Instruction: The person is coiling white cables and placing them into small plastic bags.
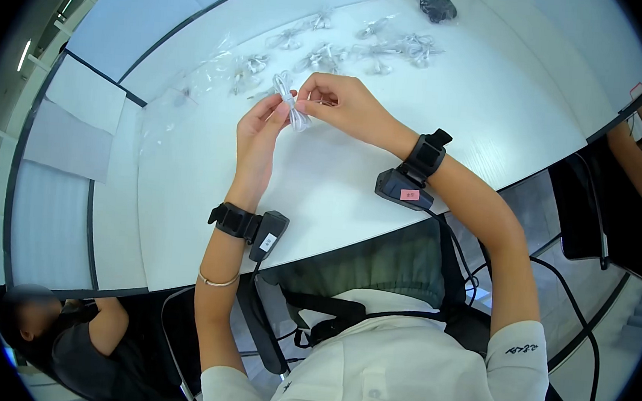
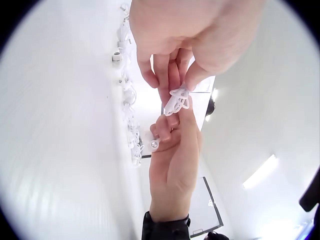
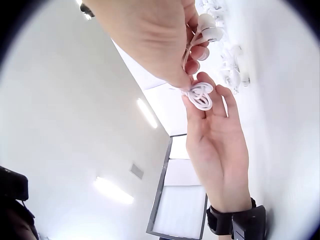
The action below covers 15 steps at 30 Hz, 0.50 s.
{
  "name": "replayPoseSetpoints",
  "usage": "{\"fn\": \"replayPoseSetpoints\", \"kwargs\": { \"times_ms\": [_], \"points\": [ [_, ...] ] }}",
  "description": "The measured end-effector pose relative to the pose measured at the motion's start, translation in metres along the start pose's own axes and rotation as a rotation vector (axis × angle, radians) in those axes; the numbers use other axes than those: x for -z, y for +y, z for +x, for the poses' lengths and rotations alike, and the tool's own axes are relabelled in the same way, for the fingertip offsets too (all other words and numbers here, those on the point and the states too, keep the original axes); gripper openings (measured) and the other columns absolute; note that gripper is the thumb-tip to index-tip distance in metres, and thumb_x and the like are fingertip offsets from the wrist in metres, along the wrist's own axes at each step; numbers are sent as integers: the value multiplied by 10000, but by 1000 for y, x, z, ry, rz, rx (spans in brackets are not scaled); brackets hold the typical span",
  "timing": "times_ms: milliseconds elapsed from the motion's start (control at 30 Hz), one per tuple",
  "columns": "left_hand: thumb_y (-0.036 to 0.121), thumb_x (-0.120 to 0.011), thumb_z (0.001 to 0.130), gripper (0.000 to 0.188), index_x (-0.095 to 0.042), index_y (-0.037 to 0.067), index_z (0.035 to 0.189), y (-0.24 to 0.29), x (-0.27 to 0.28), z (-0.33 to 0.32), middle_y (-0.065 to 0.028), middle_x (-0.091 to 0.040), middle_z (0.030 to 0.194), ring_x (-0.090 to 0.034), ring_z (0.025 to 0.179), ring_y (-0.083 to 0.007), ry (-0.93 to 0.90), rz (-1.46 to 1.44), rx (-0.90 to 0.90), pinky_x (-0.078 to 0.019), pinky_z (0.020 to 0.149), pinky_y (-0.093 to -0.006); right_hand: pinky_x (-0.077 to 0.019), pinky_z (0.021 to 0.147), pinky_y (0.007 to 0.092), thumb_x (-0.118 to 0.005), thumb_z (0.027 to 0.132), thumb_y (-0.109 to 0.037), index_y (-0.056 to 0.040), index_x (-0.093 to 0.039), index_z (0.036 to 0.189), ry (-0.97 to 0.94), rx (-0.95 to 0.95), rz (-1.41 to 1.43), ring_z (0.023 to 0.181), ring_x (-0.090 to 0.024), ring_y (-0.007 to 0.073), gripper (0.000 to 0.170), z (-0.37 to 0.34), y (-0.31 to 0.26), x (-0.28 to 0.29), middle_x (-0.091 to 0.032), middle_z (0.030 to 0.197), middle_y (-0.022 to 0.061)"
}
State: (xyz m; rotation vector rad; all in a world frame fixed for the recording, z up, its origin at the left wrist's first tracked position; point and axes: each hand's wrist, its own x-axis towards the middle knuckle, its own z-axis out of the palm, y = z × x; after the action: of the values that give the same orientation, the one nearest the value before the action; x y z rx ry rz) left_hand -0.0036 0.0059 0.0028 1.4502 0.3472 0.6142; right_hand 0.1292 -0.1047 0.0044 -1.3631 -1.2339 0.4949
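A coiled white cable (image 1: 292, 106) is held above the table between both hands. The left hand (image 1: 260, 132) pinches the bundle with thumb and fingers; in the left wrist view the left hand (image 2: 195, 30) is at the top, the cable loops (image 2: 177, 101) beneath its fingertips. The right hand (image 1: 354, 109) pinches the bundle's middle from the other side, its other fingers curled. In the right wrist view, white end pieces (image 3: 212, 34) of a thin cable stick out by the right hand (image 3: 150, 40), and the left hand (image 3: 220, 145) reaches up to the loops (image 3: 201, 96).
Several bagged white cable bundles (image 1: 322, 56) lie across the table's (image 1: 351, 195) far side. A dark bag (image 1: 436, 7) sits near the back edge, and clear plastic (image 1: 215, 60) at the back left. Partition panels surround the table. Another person (image 1: 99, 341) sits at the lower left.
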Motion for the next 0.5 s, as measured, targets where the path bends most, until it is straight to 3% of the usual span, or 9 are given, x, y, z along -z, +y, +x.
{"fn": "replayPoseSetpoints", "kwargs": {
  "times_ms": [233,267,500],
  "points": [
    [84,-581,835,262,-555,-42,1063,-1,3,2,-45,-591,910,-547,855,-102,-60,-39,40,-426,818,-257,-347,551,187,-613,814,-132,-36,-572,852,-61,-10,17,609,-451,42,112,1,2,4,-531,664,-11],
    [133,-532,883,273,-534,-27,1104,-6,8,4,-63,-586,1031,-540,940,-103,-100,-9,42,-399,861,-253,-359,565,191,-614,818,-155,-35,-575,876,-88,-42,-10,622,-464,43,138,1,-1,6,-534,666,-11],
    [179,-507,893,372,-476,-51,1184,0,7,3,-95,-582,1067,-553,1003,-167,-159,-91,41,-391,911,-296,-412,649,233,-556,800,-145,-33,-599,844,-55,39,-30,679,-537,90,128,2,-4,12,-609,717,19]
  ]
}}
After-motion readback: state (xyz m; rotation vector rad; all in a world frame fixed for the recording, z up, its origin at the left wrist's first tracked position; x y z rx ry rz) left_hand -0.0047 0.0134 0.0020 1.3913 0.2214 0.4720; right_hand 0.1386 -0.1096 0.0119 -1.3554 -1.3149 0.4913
